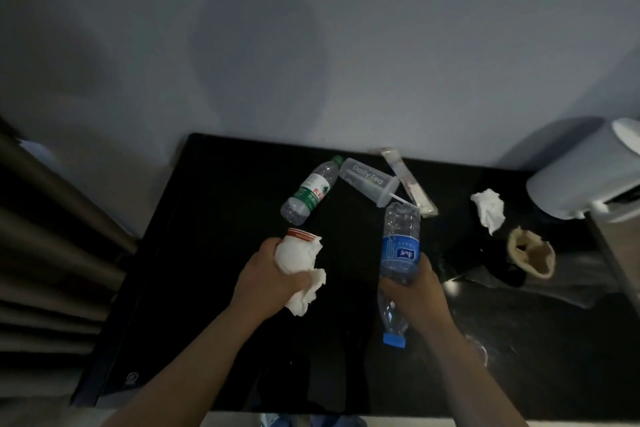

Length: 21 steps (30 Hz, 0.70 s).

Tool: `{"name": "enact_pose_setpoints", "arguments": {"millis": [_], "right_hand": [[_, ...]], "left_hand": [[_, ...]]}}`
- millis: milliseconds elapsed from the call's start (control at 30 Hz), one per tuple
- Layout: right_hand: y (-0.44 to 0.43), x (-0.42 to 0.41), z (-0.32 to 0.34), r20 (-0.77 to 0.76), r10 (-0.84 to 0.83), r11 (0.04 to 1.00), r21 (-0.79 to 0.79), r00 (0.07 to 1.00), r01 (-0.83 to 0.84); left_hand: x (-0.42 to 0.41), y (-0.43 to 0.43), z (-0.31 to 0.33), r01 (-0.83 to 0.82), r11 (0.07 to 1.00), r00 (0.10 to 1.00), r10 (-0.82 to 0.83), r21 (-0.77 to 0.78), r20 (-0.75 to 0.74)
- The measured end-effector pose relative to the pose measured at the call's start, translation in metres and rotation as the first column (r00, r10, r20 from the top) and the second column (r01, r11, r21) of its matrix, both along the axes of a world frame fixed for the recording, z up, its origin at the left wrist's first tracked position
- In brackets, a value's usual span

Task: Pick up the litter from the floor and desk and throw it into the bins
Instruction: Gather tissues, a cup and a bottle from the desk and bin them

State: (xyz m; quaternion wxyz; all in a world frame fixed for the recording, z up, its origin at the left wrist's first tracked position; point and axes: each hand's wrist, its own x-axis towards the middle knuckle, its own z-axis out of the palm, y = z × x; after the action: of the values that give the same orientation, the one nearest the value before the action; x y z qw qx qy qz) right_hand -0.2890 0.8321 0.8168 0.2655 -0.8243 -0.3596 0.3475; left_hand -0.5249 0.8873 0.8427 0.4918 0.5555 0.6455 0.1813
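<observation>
While a green-label bottle [310,191] and a clear cup [369,182] lie on the black bench [214,253], the left hand [273,270] clutches a paper cup [298,250] with tissue [306,291] and the right hand [412,284] grips a blue-label bottle [400,246], both full and seemingly due for bins not in view.

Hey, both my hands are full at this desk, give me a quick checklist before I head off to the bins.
1. Grip of left hand on paper cup and loose tissue: ok, though the tissue's end dangles.
2. Grip of right hand on blue-label bottle: ok.
3. Its blue cap on: ok.
4. All litter off the desk: not ok; green-label bottle, Daily Tea cup, wrapper and crumpled tissue remain.
5. Bins located: cannot tell, none in view.
</observation>
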Motion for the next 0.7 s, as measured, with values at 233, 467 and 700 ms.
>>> {"name": "enact_pose_setpoints", "arguments": {"millis": [233,467,700], "right_hand": [[-0.052,0.018,0.027,-0.025,-0.122,0.989,0.082,0.992,0.123],[-0.105,0.056,0.044,-0.086,-0.231,0.960,0.144,0.969,0.242],[-0.207,0.141,0.062,-0.073,-0.422,0.877,0.221,0.904,0.427]], "left_hand": [[0.031,-0.014,0.011,0.090,0.996,0.993,-0.089,-0.014,0.075],[0.093,-0.038,0.027,0.232,0.972,0.970,-0.234,0.038,0.069],[0.209,-0.107,0.046,0.394,0.915,0.914,-0.400,0.086,0.068]]}}
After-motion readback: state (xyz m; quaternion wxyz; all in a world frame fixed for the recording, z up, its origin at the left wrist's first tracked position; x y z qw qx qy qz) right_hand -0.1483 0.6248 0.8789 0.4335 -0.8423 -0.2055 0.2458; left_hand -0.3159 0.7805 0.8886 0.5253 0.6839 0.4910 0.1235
